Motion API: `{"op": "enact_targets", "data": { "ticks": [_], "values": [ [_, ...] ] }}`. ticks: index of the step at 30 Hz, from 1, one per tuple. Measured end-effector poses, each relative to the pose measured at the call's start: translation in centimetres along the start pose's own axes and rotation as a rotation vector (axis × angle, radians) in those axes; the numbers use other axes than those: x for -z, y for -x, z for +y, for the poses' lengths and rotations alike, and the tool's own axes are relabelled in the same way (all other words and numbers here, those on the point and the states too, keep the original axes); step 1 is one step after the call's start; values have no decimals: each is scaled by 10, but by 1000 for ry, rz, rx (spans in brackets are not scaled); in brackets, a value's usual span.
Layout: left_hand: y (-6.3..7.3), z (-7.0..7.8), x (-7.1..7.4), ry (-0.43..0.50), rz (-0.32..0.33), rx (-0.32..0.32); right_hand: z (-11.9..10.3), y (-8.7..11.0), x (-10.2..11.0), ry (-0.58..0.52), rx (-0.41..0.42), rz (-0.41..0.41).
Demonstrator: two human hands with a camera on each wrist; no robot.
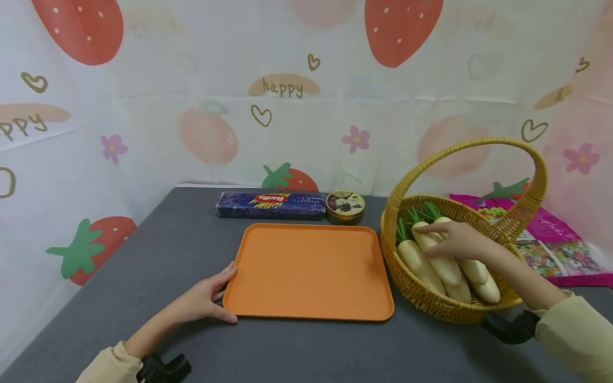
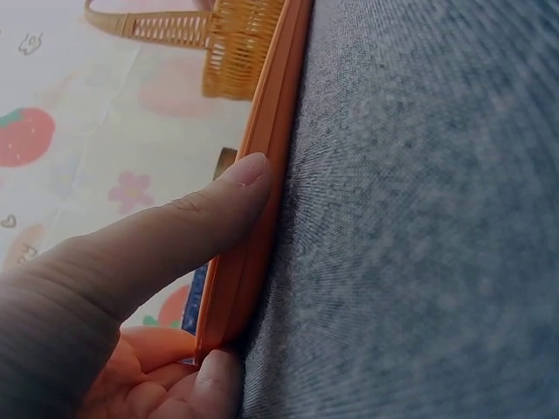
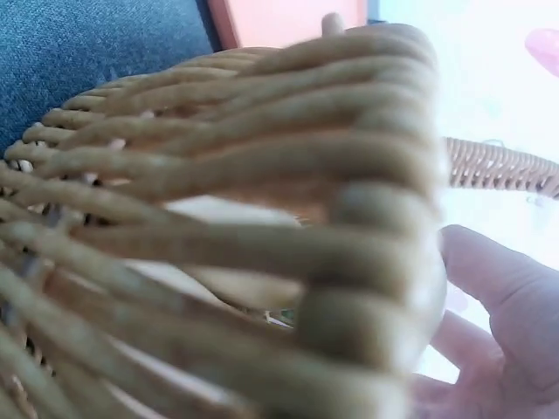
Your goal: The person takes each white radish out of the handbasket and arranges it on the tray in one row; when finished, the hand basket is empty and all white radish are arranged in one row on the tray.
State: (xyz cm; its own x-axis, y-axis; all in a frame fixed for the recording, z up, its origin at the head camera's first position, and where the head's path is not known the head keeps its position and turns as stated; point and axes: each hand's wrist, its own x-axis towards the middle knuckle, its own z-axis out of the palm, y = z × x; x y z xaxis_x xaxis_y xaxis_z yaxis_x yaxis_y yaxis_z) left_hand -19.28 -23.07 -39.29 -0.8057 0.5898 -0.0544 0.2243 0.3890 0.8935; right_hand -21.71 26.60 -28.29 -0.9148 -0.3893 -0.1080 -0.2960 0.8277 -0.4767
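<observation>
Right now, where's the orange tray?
In the head view, the orange tray lies near the middle of the table, its left edge touched by the left hand, the wicker basket just right.

White cloth backdrop (image 1: 306, 119), printed strawberries (image 1: 79, 29), gold hearts (image 1: 261, 115), pink flowers (image 1: 356, 139) (some "happy" lettering (image 1: 283, 86)), faint creases; dark grey tabletop (image 1: 297, 351) below.

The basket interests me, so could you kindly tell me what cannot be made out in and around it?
Floor of the basket, head view: hidden by the radishes.
Exact number of radishes, head view: they overlap beneath the right hand.
Part of the bag, head view: hidden behind the basket.
Radishes, right wrist view: mostly hidden behind the basket's blurred wicker.
Small print on the tin, head view: too small.
</observation>
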Motion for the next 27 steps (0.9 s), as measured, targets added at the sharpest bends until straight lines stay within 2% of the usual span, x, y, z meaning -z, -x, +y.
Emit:
{"op": "enact_targets", "data": {
  "ticks": [2, 9, 15, 21, 27],
  "values": [
    [0, 0, 0, -3, 2, 11, 1, 3, 1, -8, -7, 40],
    [0, 3, 1, -34, 9, 28, -2, 15, 7, -237, -31, 94],
    [0, 4, 1, -27, 2, 24, -6, 21, 8, -264, 48, 156],
    [0, 2, 2, -18, 1, 21, -10, 27, 6, -345, 47, 158],
    [0, 3, 1, 5, 2, 29, -14, 36, -2, -383, 49, 212]
  ]
}}
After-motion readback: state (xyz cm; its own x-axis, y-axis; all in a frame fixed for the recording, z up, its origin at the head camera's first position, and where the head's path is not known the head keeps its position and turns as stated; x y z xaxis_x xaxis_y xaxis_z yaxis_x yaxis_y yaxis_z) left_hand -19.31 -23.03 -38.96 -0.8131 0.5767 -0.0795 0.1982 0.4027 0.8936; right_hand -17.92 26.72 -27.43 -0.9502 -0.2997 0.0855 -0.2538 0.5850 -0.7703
